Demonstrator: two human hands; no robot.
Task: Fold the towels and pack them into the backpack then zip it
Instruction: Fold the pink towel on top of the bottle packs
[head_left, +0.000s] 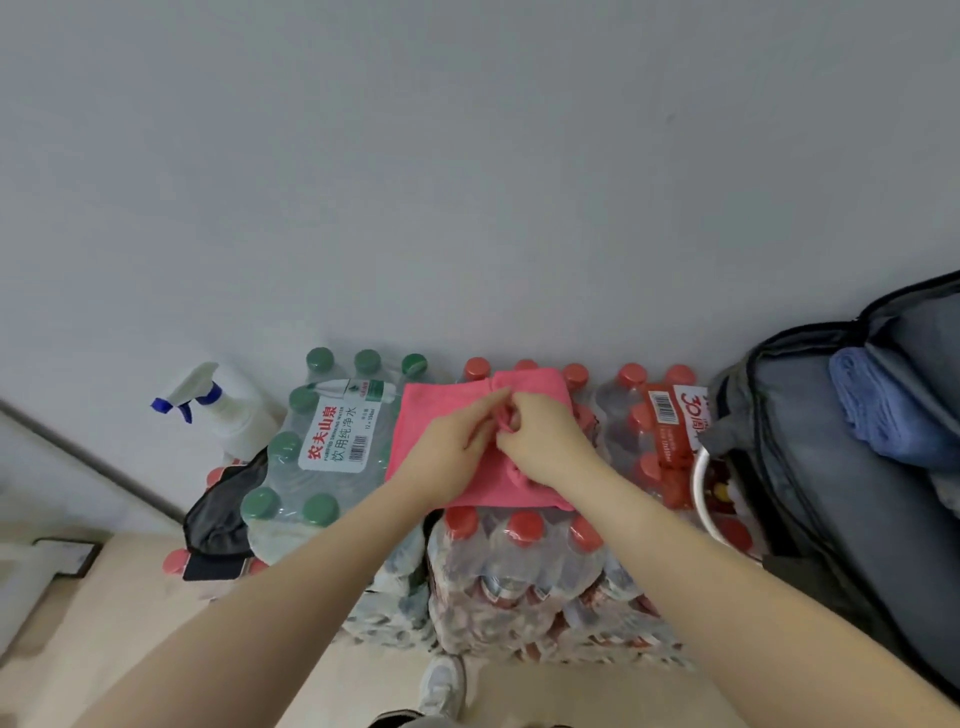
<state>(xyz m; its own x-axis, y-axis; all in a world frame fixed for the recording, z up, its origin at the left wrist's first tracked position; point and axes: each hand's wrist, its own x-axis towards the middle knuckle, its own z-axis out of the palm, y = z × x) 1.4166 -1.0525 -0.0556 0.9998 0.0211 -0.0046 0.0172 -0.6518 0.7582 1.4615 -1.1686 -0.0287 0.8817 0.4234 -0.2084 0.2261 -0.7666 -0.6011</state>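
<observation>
Around the work spot: a white spray bottle (228, 410) w/ blue trigger stands at far left against the wall, a shrink-wrapped pack of green-capped water bottles (317, 452) just right of it, and a black bag-like item (218, 512) wedged at that pack's near-left side, partly over some red caps. Red-capped bottle packs (524, 566) fill the middle and run right toward a second red-labelled pack (660, 441); these stacked packs serve as the work surface. A round metal-rimmed bowl (701, 493) w/ reddish contents sits between the red packs and the bag, contents too blurred to name. Room: plain pale grey wall (467, 156) behind everything, beige floor (130, 597) below, a white shoe (441, 686) at bottom centre. The pink towel (421, 441) lies flat on top of the red-capped packs, near its middle bunched up. Left hand (452, 452) rests on the towel, fingers pinched on the bunched fabric; right hand (545, 441) meets it from the other side, fingertips closed on the same pink fold, so both hands are together at the cloth's centre. Grey backpack (810, 467) stands at far right, main compartment unzipped and gaping; inside it a folded blue towel (878, 410) sits against the upper part of the opening.
</observation>
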